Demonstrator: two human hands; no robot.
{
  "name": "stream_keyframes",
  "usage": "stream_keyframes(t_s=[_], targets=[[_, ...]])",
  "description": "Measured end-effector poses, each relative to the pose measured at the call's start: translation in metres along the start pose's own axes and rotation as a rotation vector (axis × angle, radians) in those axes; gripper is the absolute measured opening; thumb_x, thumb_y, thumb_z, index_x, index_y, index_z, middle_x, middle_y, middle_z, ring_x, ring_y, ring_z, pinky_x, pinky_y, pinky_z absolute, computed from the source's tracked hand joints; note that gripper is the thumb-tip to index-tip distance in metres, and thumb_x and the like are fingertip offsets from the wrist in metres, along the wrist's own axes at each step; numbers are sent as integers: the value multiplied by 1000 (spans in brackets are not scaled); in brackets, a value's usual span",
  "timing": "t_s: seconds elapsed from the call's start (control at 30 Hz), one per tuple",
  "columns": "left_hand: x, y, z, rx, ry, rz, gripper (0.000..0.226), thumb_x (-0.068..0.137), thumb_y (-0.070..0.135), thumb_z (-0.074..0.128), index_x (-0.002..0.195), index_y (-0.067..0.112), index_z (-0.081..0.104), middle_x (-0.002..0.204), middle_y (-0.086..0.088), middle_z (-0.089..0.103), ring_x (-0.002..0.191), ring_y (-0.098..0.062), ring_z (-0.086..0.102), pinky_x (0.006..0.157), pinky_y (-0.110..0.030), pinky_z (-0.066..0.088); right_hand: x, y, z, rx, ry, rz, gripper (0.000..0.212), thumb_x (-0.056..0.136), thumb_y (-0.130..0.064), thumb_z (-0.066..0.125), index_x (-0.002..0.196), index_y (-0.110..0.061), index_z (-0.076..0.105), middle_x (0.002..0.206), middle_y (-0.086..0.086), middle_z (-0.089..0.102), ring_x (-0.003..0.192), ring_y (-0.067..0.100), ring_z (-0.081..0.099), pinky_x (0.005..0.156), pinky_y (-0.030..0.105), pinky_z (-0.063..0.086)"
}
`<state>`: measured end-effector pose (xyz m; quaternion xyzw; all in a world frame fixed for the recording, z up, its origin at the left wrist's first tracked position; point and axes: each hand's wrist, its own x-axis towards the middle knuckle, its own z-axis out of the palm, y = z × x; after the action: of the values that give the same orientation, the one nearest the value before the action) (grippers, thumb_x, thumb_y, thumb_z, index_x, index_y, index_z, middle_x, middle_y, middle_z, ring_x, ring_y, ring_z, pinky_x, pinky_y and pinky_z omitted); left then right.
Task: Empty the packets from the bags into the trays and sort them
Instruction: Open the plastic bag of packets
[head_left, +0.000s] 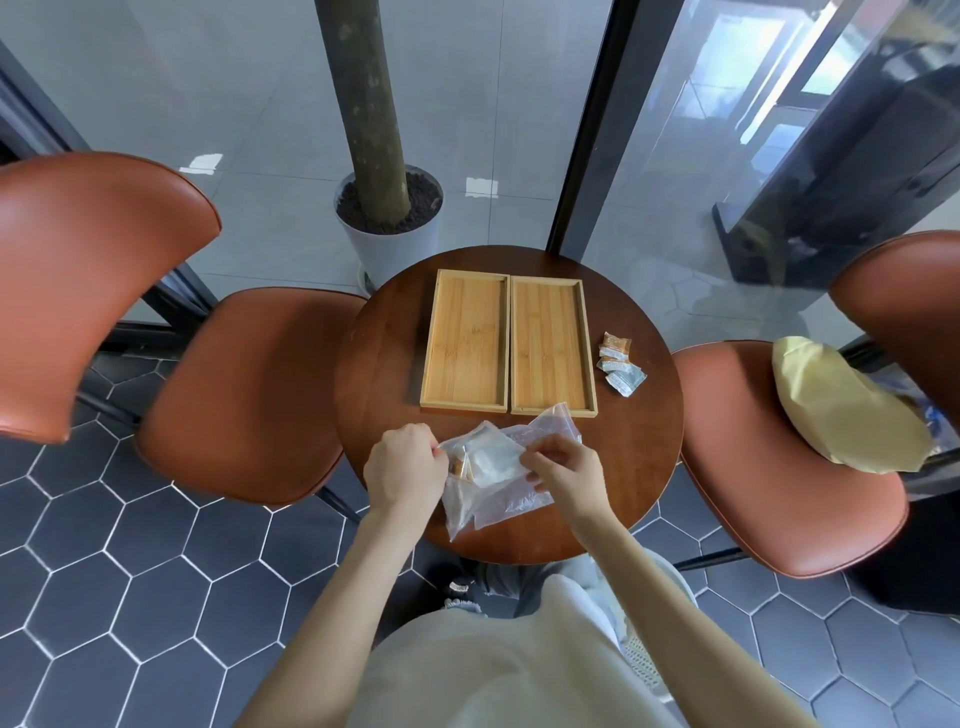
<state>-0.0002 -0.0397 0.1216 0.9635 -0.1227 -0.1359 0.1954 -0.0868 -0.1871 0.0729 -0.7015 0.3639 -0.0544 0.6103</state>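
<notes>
Two bamboo trays lie side by side on the round wooden table (644, 441): the left tray (465, 344) and the right tray (550, 345), both with nothing in them. Clear plastic bags (493, 475) lie at the table's near edge with packets inside, one of them brown. My left hand (405, 467) pinches the upper bag's left edge. My right hand (563, 470) grips the same bag's right edge. A small pile of loose packets (621, 364), brown and whitish, sits on the table right of the trays.
Brown leather chairs stand left (239, 395) and right (779, 467) of the table; the right one carries a yellowish cushion (841, 410). A white pot (389, 228) with a tree trunk stands behind the table, in front of glass walls.
</notes>
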Motion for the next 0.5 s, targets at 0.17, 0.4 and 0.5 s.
stream_keyframes(t_s=[0.17, 0.4, 0.5], targets=[[-1, 16, -13, -112, 19, 122, 16, 87, 17, 60, 86, 8, 72, 82, -9, 74, 72, -22, 67, 58, -26, 50, 6, 12, -1, 451, -105, 345, 24, 95, -20, 44, 88, -10, 64, 82, 9, 66, 77, 21, 60, 72, 31, 49], [-14, 43, -62, -265, 105, 323, 14, 84, 19, 64, 82, 10, 74, 67, -5, 74, 59, -14, 68, 60, -27, 56, 7, 20, 17, 813, -125, 572, 25, 96, -16, 36, 94, -12, 61, 96, 10, 63, 90, 25, 59, 86, 39, 45], [-15, 50, -80, -358, 100, 361, 11, 81, 17, 67, 78, 10, 75, 61, -3, 74, 52, -11, 67, 55, -30, 58, 9, 12, 21, 925, -205, 597, 29, 96, -11, 33, 90, -10, 61, 86, 7, 68, 88, 24, 57, 86, 37, 42]])
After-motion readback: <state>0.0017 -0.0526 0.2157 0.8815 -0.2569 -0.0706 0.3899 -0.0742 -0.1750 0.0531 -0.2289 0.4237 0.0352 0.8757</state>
